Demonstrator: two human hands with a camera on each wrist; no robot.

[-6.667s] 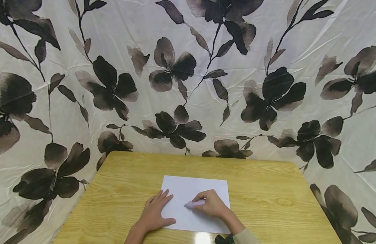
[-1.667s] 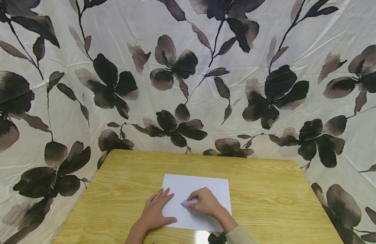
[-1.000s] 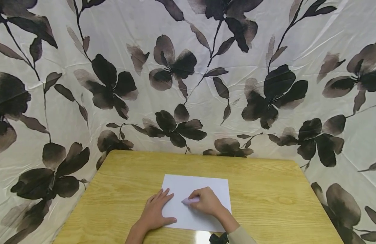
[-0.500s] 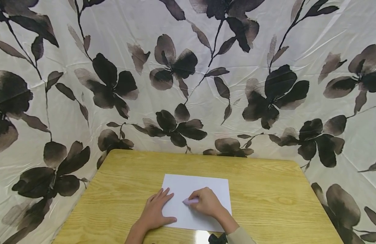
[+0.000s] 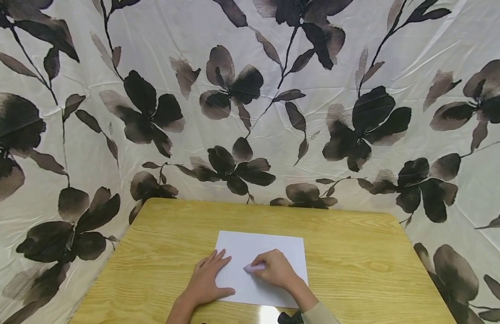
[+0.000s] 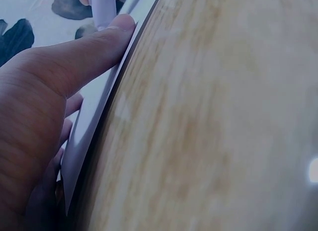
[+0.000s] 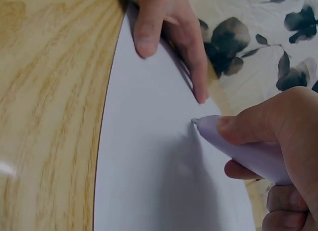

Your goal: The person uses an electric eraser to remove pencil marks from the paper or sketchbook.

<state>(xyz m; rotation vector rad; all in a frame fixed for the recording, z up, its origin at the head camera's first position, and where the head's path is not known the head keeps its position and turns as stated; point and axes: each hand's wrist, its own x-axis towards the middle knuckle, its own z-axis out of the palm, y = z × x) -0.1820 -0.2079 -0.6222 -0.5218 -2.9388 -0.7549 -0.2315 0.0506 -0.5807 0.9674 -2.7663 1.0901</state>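
A white sheet of paper (image 5: pixel 234 243) lies on the wooden table. My left hand (image 5: pixel 204 281) rests on its left side with fingers spread, the thumb along the near edge. In the left wrist view the thumb (image 6: pixel 94 49) lies over the paper's edge. My right hand (image 5: pixel 276 269) grips a thick lilac pen-shaped tool (image 7: pixel 248 151) between thumb and fingers. Its small grey tip points left, right at the surface near the middle of the sheet. No mark shows on the paper. In the right wrist view, part of the left hand (image 7: pixel 171 27) appears at the sheet's far end.
The yellow wood-grain table (image 5: pixel 355 256) stretches around the sheet. Behind and beside it hangs a pale cloth (image 5: pixel 294 171) with dark flowers. A black device (image 5: pixel 289 317) sits at the right wrist by a beige sleeve (image 5: pixel 320 314). Bright glare lies near the table's front.
Since the oldest frame, my right hand has moved slightly left and away from me with the lilac tool. Over the last second its tip has crept slightly right. My left hand stays put.
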